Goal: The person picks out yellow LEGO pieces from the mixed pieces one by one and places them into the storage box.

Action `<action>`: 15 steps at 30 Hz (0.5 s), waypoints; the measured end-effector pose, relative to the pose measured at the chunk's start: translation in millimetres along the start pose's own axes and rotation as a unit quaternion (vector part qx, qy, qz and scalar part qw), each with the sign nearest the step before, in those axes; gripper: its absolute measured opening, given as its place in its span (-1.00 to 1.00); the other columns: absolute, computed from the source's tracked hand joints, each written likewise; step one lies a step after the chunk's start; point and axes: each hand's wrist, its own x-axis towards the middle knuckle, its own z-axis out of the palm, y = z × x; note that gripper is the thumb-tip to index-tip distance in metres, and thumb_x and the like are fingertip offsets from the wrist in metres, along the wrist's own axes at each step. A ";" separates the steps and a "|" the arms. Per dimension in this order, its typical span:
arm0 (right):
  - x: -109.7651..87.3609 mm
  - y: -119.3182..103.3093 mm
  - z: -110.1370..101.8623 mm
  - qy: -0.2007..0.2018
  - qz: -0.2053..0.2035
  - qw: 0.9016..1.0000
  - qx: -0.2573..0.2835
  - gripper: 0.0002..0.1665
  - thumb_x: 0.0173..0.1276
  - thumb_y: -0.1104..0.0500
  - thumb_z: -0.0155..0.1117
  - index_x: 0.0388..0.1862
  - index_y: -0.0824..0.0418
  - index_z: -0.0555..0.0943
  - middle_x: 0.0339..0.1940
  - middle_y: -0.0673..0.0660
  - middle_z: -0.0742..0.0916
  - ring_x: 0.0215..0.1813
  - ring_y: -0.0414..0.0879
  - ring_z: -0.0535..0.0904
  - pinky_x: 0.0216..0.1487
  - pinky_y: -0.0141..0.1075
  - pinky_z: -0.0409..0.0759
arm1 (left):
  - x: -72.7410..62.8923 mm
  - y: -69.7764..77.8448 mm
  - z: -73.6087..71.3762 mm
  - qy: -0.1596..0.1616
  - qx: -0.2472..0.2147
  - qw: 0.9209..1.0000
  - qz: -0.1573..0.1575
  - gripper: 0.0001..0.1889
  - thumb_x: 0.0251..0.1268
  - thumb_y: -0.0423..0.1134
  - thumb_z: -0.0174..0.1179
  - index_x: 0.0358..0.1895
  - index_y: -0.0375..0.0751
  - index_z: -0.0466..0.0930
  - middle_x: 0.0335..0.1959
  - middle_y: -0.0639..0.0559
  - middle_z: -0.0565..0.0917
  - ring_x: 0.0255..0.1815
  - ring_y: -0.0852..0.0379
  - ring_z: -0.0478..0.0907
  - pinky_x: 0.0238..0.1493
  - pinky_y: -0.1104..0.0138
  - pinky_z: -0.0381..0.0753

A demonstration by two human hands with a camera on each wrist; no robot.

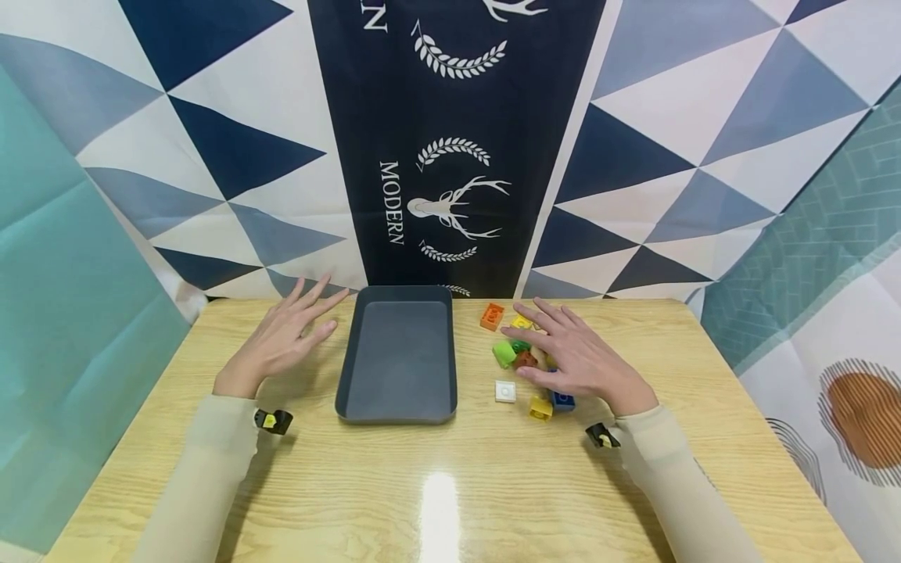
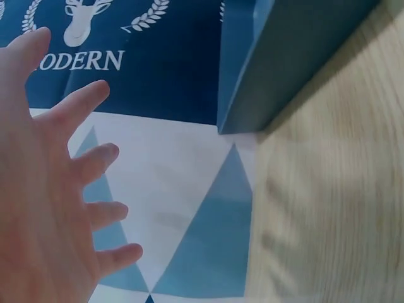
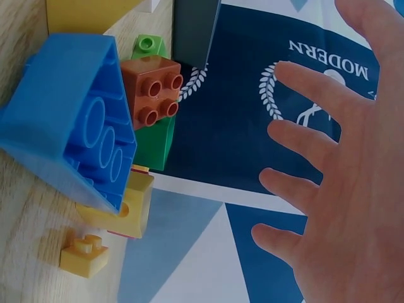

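Observation:
In the head view my left hand (image 1: 285, 332) hovers to the left of a dark grey tray (image 1: 403, 356), fingers spread and holding nothing. My right hand (image 1: 577, 356) is held over a loose group of toy building bricks, its fingers likewise spread with nothing in them. Around it lie an orange brick (image 1: 492, 316), a light green brick (image 1: 504, 354), a white brick (image 1: 504, 392) and a yellow brick (image 1: 540, 408). The right wrist view shows a large blue brick (image 3: 47, 104), a brown brick (image 3: 151, 95) and a small pale yellow brick (image 3: 84, 259). The hand partly hides the group in the head view.
The wooden table (image 1: 366, 485) meets a patterned cloth backdrop (image 1: 450, 234) along its far edge. The tray stands close to that cloth, between the two hands. Hanging cloths (image 1: 77, 313) also border the table's sides. Small black devices (image 1: 274, 421) sit at both wrists.

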 end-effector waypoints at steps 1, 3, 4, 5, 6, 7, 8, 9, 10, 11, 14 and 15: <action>0.0 0.1 0.0 0.001 -0.001 1.000 -0.001 -0.23 0.52 -0.27 0.35 0.65 -0.11 0.61 0.85 0.23 0.41 0.83 0.44 0.26 0.71 0.54 0.26 | 0.7 0.4 -0.2 0.007 -0.013 1.000 0.006 -0.34 0.82 0.10 -0.08 0.84 0.15 0.22 0.93 -0.18 0.04 0.90 -0.60 -0.17 0.65 -0.67 0.01; 0.0 -0.3 -0.2 -0.001 0.000 1.000 0.002 -0.22 0.51 -0.26 0.35 0.65 -0.10 0.61 0.85 0.23 0.41 0.84 0.43 0.25 0.73 0.52 0.24 | 2.3 1.9 -0.3 0.021 -0.046 0.999 0.019 -0.34 0.80 0.02 -0.07 0.84 0.05 0.23 0.91 -0.24 0.09 0.90 -0.60 -0.16 0.67 -0.66 -0.02; 0.0 -0.3 -0.3 -0.002 0.001 1.000 0.003 -0.22 0.51 -0.26 0.36 0.65 -0.10 0.61 0.86 0.23 0.41 0.84 0.43 0.25 0.74 0.52 0.23 | 3.2 2.5 -0.3 0.029 -0.064 0.997 0.026 -0.34 0.80 -0.02 -0.08 0.84 0.01 0.23 0.90 -0.26 0.11 0.90 -0.60 -0.15 0.68 -0.65 -0.03; 0.1 -0.4 -0.4 -0.003 0.001 1.000 0.003 -0.22 0.51 -0.26 0.36 0.65 -0.10 0.61 0.86 0.23 0.40 0.84 0.43 0.24 0.74 0.51 0.22 | 4.2 3.1 -0.1 0.037 -0.084 0.995 0.031 -0.35 0.80 -0.06 -0.09 0.83 -0.04 0.23 0.89 -0.29 0.15 0.89 -0.60 -0.13 0.69 -0.65 -0.05; 0.1 -0.4 -0.4 -0.004 0.002 1.000 0.004 -0.22 0.51 -0.26 0.36 0.65 -0.10 0.61 0.86 0.23 0.40 0.85 0.42 0.24 0.75 0.50 0.21 | 5.0 4.1 0.0 0.045 -0.104 0.993 0.036 -0.36 0.81 -0.09 -0.11 0.83 -0.09 0.24 0.87 -0.32 0.17 0.89 -0.61 -0.12 0.70 -0.64 -0.08; 0.2 -0.4 -0.3 -0.005 0.003 1.000 0.004 -0.22 0.52 -0.26 0.35 0.65 -0.10 0.60 0.86 0.23 0.40 0.85 0.42 0.24 0.76 0.49 0.21 | 5.8 4.9 0.2 0.054 -0.123 0.990 0.039 -0.37 0.82 -0.10 -0.14 0.82 -0.13 0.25 0.86 -0.34 0.20 0.88 -0.63 -0.11 0.70 -0.65 -0.10; 0.1 -0.2 -0.1 -0.004 0.004 1.000 0.005 -0.22 0.51 -0.26 0.35 0.65 -0.09 0.61 0.86 0.23 0.40 0.85 0.41 0.24 0.76 0.49 0.21 | 6.5 5.5 0.6 0.062 -0.141 0.987 0.039 -0.38 0.84 -0.10 -0.17 0.81 -0.14 0.26 0.84 -0.35 0.23 0.88 -0.63 -0.09 0.71 -0.63 -0.11; 0.0 -0.1 -0.1 -0.004 0.005 1.000 0.006 -0.22 0.51 -0.27 0.35 0.65 -0.10 0.61 0.86 0.23 0.40 0.85 0.41 0.24 0.76 0.49 0.20 | 7.0 6.0 1.2 0.072 -0.158 0.984 0.038 -0.39 0.85 -0.11 -0.19 0.79 -0.16 0.29 0.83 -0.37 0.27 0.87 -0.63 -0.06 0.73 -0.61 -0.10; -0.1 0.2 -0.1 -0.003 0.006 1.000 0.006 -0.22 0.51 -0.27 0.35 0.65 -0.10 0.61 0.86 0.23 0.40 0.85 0.41 0.24 0.76 0.49 0.20 | 7.4 6.3 2.1 0.083 -0.174 0.981 0.036 -0.41 0.86 -0.13 -0.19 0.77 -0.18 0.33 0.80 -0.37 0.32 0.86 -0.63 -0.01 0.75 -0.57 -0.08; -0.3 0.4 -0.1 -0.003 0.006 1.000 0.006 -0.22 0.52 -0.27 0.34 0.65 -0.10 0.61 0.86 0.23 0.40 0.84 0.42 0.24 0.76 0.50 0.20 | 7.9 7.0 3.2 0.094 -0.190 0.977 0.037 -0.43 0.86 -0.15 -0.18 0.74 -0.21 0.37 0.77 -0.38 0.37 0.85 -0.60 0.07 0.78 -0.51 -0.01; -0.7 1.1 -0.6 -0.002 0.007 1.000 0.008 -0.23 0.52 -0.27 0.33 0.65 -0.11 0.61 0.86 0.22 0.40 0.84 0.42 0.24 0.76 0.50 0.21 | 8.7 8.4 8.4 0.131 -0.235 0.962 0.042 -0.48 0.83 -0.26 -0.14 0.65 -0.28 0.50 0.69 -0.38 0.49 0.80 -0.37 0.30 0.85 0.00 0.22; -0.5 1.4 -0.9 -0.003 0.007 1.000 0.007 -0.23 0.52 -0.28 0.33 0.66 -0.12 0.60 0.87 0.21 0.40 0.85 0.42 0.24 0.76 0.50 0.21 | 9.1 9.1 10.5 0.141 -0.251 0.957 0.046 -0.49 0.81 -0.31 -0.12 0.62 -0.31 0.52 0.69 -0.38 0.50 0.78 -0.22 0.36 0.79 0.19 0.29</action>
